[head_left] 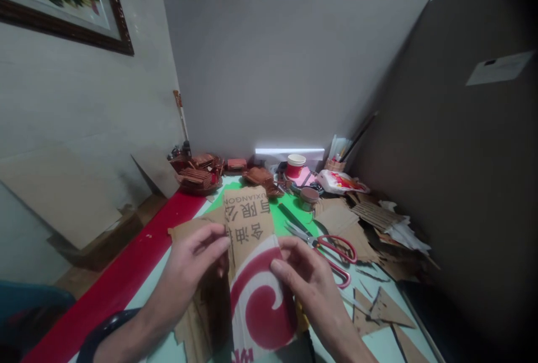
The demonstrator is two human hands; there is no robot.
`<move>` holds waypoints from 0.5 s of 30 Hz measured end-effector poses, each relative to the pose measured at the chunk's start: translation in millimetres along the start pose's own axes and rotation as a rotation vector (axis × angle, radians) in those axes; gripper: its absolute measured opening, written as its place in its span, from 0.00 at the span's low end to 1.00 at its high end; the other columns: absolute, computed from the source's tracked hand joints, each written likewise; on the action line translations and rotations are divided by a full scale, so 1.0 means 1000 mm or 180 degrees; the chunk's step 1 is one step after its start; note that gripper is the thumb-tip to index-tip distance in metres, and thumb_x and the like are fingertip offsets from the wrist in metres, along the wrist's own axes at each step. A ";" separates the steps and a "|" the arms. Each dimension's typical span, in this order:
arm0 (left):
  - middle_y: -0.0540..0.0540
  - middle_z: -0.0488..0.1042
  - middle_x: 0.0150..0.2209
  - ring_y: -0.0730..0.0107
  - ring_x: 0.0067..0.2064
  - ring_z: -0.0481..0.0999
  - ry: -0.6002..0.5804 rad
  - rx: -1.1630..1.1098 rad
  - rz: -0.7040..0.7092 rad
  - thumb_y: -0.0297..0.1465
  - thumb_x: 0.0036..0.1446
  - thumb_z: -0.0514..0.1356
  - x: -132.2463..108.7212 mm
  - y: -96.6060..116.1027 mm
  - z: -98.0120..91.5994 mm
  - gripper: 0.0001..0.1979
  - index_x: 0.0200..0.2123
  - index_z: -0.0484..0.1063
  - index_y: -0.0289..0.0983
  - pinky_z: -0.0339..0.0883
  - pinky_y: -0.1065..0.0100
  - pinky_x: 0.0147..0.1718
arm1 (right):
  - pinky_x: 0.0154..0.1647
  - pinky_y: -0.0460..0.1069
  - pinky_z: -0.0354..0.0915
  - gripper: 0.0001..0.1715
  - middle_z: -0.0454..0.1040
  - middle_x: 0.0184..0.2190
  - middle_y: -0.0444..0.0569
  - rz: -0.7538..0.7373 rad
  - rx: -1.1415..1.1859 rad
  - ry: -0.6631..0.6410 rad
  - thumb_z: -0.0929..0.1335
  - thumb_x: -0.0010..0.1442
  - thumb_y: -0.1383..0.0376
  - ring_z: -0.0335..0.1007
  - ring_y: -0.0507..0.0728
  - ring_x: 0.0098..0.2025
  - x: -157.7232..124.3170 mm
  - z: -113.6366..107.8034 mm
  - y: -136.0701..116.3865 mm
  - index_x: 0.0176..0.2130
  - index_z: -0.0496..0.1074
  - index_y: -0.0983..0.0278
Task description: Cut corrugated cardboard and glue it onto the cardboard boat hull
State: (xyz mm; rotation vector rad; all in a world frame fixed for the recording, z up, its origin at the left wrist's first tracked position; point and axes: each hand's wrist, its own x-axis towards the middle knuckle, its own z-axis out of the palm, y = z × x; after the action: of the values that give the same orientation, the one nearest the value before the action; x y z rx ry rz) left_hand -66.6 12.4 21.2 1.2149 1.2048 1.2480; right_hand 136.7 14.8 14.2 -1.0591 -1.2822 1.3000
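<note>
A long piece of cardboard (249,214), brown with printed lettering at its far end and a red swirl on white at its near end, is held up in front of me. My right hand (306,276) grips its right edge, thumb on the printed face. On the left edge, my left hand (195,262) pinches with thumb and fingertips. Beneath it, partly covered, another brown cardboard sheet (191,318) lies on the table. Scissors with red handles (336,248) rest just beyond my right hand, beside a black-handled cutter (294,217).
Cardboard scraps (390,307) and a scrap pile (378,220) lie on the right. Farther back are a brown boat-shaped model (197,175), a red and white paper cup (295,166), a small round tub (309,198) and a pen holder (335,164). A grey panel (294,71) stands behind.
</note>
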 end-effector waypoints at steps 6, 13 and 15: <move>0.49 0.74 0.30 0.71 0.28 0.70 -0.0135 -0.0351 -0.0002 0.38 0.56 0.64 -0.010 0.013 0.012 0.09 0.36 0.75 0.39 0.65 0.71 0.25 | 0.29 0.46 0.65 0.18 0.73 0.27 0.44 -0.0049 0.0125 0.0013 0.74 0.52 0.54 0.71 0.55 0.30 -0.004 -0.005 0.000 0.39 0.74 0.61; 0.49 0.73 0.28 0.72 0.27 0.69 -0.0172 -0.0458 -0.0021 0.37 0.55 0.64 -0.008 0.015 0.022 0.09 0.36 0.74 0.38 0.63 0.72 0.24 | 0.27 0.43 0.60 0.14 0.70 0.25 0.40 -0.0072 0.0506 -0.0199 0.72 0.57 0.57 0.67 0.50 0.28 -0.003 -0.011 0.008 0.40 0.73 0.61; 0.49 0.73 0.30 0.70 0.28 0.71 -0.0262 -0.0371 -0.0043 0.38 0.57 0.63 -0.006 0.011 0.023 0.11 0.39 0.73 0.39 0.65 0.70 0.26 | 0.30 0.43 0.62 0.12 0.72 0.26 0.40 -0.0148 0.0464 -0.0106 0.72 0.57 0.58 0.69 0.51 0.30 -0.003 -0.009 0.009 0.39 0.73 0.61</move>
State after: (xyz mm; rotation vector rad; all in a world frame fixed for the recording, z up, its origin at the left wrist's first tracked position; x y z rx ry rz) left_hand -43.9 6.4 32.1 1.1596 1.0644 1.2293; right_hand 145.1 13.8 4.9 -0.9041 -1.2103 1.3592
